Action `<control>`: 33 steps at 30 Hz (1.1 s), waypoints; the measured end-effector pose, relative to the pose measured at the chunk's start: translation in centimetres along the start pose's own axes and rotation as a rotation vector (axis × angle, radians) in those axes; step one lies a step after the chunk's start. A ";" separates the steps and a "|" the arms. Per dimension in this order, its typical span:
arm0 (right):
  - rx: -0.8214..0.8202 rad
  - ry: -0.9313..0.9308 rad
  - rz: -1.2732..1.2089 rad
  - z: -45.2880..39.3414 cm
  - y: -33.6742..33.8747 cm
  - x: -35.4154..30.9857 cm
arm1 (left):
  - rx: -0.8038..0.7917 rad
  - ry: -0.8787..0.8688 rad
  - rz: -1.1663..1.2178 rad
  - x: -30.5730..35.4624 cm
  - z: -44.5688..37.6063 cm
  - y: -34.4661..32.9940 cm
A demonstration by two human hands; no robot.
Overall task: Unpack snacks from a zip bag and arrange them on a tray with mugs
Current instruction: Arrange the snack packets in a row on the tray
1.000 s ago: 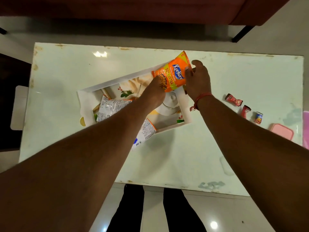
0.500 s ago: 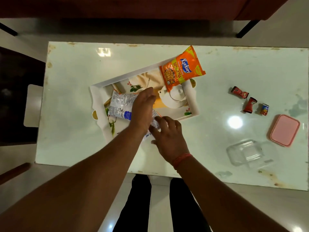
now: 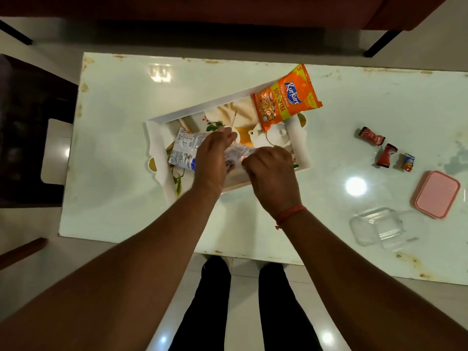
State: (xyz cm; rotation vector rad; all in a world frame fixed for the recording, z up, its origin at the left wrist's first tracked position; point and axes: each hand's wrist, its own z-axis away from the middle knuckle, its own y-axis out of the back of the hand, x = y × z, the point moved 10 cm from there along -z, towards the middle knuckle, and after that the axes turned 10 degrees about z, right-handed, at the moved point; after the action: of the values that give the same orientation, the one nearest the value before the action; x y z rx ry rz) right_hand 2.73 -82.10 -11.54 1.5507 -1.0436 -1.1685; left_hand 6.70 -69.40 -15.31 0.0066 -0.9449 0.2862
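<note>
A white tray (image 3: 197,108) with a printed picture lies at an angle in the middle of the table. An orange Kurkure packet (image 3: 286,97) rests across its far right corner. A white and blue snack packet (image 3: 186,150) lies over the tray's near left part. My left hand (image 3: 212,160) and my right hand (image 3: 272,176) both grip this packet at its crinkled right end, close together. The part under my fingers is hidden. I cannot make out any real mug; a teapot shape on the tray looks like part of the print.
Three small red wrapped candies (image 3: 386,154) lie on the pale table (image 3: 114,138) to the right. Nearer me sit a pink lid (image 3: 436,195) and a clear plastic container (image 3: 377,226). A dark chair stands left, a sofa beyond the far edge.
My hands let go of the orange packet, which now lies on the tray's far right corner. Both hands came down to the white and blue packet and closed on it.
</note>
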 end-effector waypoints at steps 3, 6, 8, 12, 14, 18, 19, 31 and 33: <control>0.086 -0.103 -0.095 -1.2 3.3 2.5 | 0.039 -0.108 0.004 1.4 0.2 -0.1; 0.117 -0.316 -0.268 -1.6 4.8 6.2 | 0.105 -0.204 0.017 2.5 0.5 -0.6; 0.031 -0.470 -0.345 -1.4 3.3 9.0 | 0.116 -0.178 -0.028 1.5 0.2 -1.4; -0.022 -0.713 -0.404 -0.4 1.4 14.4 | -0.043 0.047 -0.449 -3.3 0.1 -5.2; -0.057 -0.798 -0.440 0.2 0.5 16.4 | -0.120 0.195 -0.498 -5.4 1.0 -6.8; -0.176 -0.813 -0.465 0.7 -1.1 18.3 | -0.188 0.261 -0.531 -6.7 1.7 -9.3; -0.191 -0.802 -0.472 0.6 -1.3 18.5 | -0.196 0.254 -0.549 -6.5 1.7 -9.7; -0.277 -0.809 -0.536 1.5 -2.5 19.7 | -0.206 0.243 -0.639 -6.6 1.0 -10.9; -0.307 -0.795 -0.532 1.6 -2.8 19.5 | -0.209 0.237 -0.636 -6.7 0.9 -10.9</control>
State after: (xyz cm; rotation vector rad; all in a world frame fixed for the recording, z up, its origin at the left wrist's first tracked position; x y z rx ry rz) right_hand 5.26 -100.38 -18.65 1.1452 -0.8709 -2.3147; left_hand 4.97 -81.57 -18.86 0.0784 -0.6901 -0.3936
